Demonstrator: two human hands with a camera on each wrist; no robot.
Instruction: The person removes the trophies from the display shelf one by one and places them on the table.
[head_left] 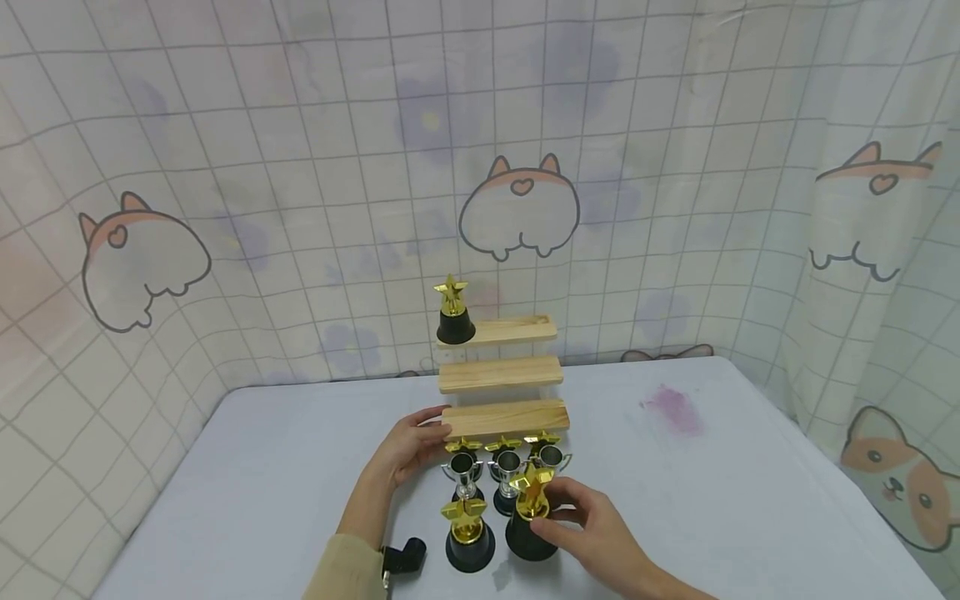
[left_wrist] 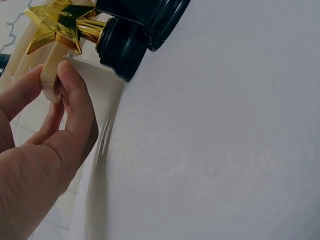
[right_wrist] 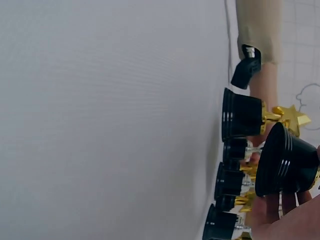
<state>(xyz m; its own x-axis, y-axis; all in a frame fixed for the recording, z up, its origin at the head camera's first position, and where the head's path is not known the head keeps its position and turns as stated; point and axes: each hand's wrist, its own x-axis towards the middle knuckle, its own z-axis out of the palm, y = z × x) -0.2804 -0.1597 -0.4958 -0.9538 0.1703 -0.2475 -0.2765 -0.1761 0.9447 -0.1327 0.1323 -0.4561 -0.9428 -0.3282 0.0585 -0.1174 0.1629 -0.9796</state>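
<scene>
My left hand (head_left: 405,450) pinches the left end of the lowest wooden board (head_left: 506,419) of a three-tier stand; the left wrist view shows thumb and fingers on the board's end (left_wrist: 50,85). My right hand (head_left: 596,529) holds a gold star trophy (head_left: 531,537) with a black base. In the right wrist view that base (right_wrist: 295,160) is tilted and raised off the table. Left of it, another star trophy (head_left: 470,550) stands upright on the table. Silver cup trophies (head_left: 462,467) stand behind, with further gold star trophies (head_left: 542,439) between them and the stand.
One star trophy (head_left: 454,325) stands at the left end of the top board (head_left: 513,331). The middle board (head_left: 501,375) is bare. A white cloth (head_left: 300,467) covers the table, with a pink stain (head_left: 675,408) at right. A patterned curtain (head_left: 337,208) hangs behind.
</scene>
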